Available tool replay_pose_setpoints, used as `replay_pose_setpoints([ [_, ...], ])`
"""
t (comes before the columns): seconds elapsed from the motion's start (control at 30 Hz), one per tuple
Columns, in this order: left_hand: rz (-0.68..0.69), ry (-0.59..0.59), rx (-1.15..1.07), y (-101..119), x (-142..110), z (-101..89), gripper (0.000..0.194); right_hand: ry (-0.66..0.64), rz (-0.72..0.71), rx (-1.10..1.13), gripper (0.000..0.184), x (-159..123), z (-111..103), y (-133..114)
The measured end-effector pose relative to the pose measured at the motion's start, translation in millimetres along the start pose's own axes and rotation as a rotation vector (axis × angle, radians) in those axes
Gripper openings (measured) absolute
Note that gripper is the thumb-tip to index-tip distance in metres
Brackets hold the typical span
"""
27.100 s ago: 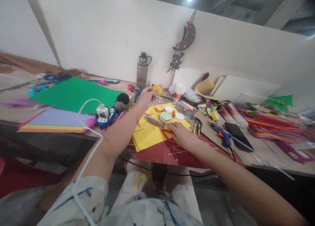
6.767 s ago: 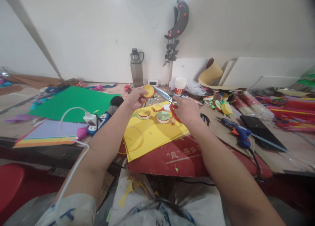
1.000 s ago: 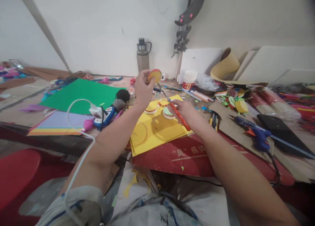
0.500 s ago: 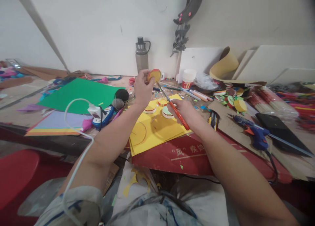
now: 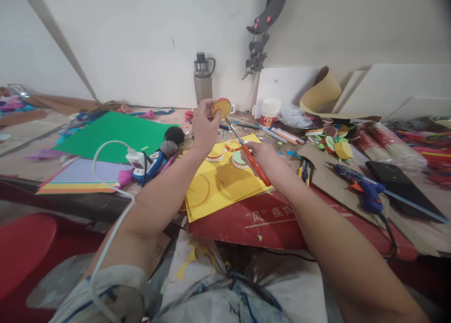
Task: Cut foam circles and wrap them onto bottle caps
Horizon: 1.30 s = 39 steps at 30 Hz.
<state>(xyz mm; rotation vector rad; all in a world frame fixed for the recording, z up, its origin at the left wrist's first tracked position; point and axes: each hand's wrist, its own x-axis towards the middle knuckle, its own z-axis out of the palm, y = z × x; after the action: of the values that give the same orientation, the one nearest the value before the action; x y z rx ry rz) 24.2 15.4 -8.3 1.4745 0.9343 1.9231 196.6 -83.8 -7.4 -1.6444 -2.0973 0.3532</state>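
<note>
My left hand (image 5: 205, 123) is closed on a small round yellow disc (image 5: 222, 108) with a red edge, lifted above the table and tilted toward me. In my right hand (image 5: 264, 161) is a pair of scissors (image 5: 256, 165) with orange-red handles. The blades point up and left, their tips at the disc's lower edge; they look closed together or nearly so. Below lie yellow sheets (image 5: 207, 205) carrying a yellow-topped disc (image 5: 214, 154), a red-and-yellow ring-like disc (image 5: 232, 146) and a green-topped disc (image 5: 239, 159), partly behind my right hand.
A bottle (image 5: 203, 81) and paper cup (image 5: 270, 112) stand at the back. To the right are a glue gun (image 5: 369, 191), a black phone (image 5: 401, 191) and a utility knife (image 5: 305, 171). Green sheet (image 5: 116, 135) and a power strip (image 5: 148, 168) with a white cable (image 5: 116, 224) lie left.
Over the last second both hands hold nearly still. Compared with about seven seconds ago, the disc is raised higher and the scissors have turned, their handles now angled down toward me.
</note>
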Motion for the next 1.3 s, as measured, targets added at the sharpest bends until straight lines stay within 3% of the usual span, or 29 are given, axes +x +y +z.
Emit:
replay_pose_setpoints([
  [0.23, -0.06, 0.027, -0.053, 2.9, 1.2, 1.8, 0.025, 0.009, 0.043, -0.089, 0.026, -2.3, -0.2, -5.9],
  [0.63, -0.543, 0.113, -0.57, -8.1, 11.0, 0.6, 0.023, 0.073, 0.151, -0.254, 0.041, -14.2, -7.3, -17.3],
  [0.9, -0.634, 0.101, -0.681, 2.6, 5.3, 2.2, 0.02, 0.104, 0.18, -0.283, 0.042, -11.5, -8.9, -16.6],
  [1.13, -0.538, 0.092, -0.646, 7.9, 0.5, 3.6, 0.026, 0.105, 0.195, -0.293, 0.042, -9.0, -7.7, -15.3],
  [1.3, -0.582, 0.097, -0.655, 7.5, 1.2, 4.3, 0.024, 0.154, 0.166, -0.337, 0.04, -8.0, -5.6, -10.7],
])
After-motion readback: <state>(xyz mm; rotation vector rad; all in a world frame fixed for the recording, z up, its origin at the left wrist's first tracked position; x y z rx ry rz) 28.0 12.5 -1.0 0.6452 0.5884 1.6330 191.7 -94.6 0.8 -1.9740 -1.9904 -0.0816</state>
